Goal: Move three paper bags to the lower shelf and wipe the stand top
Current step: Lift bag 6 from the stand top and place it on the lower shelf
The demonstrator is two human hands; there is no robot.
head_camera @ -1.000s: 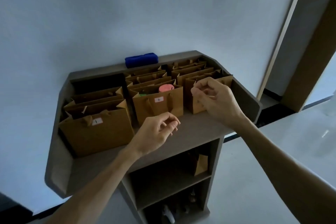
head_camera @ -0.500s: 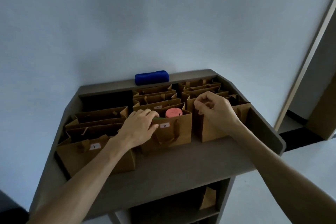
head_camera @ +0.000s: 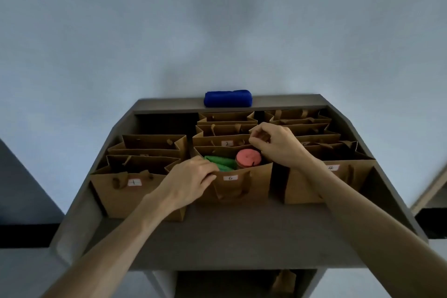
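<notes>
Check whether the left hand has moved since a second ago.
Yes. The left hand went from the stand's front edge forward onto the brown paper bag labelled 6.

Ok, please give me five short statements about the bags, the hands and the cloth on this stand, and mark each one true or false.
1. The bag labelled 6 holds something green and something pink. True.
2. The blue cloth lies inside a bag. False: it lies on the back ledge of the stand, behind the bags.
3. The left hand grips the front rim of the bag labelled 6. True.
4. The right hand rests flat on the stand top. False: it is raised over the bags, its fingers pinched near the back rim of bag 6.
5. The bag labelled 1 stands to the right of bag 6. False: it stands to its left.
</notes>
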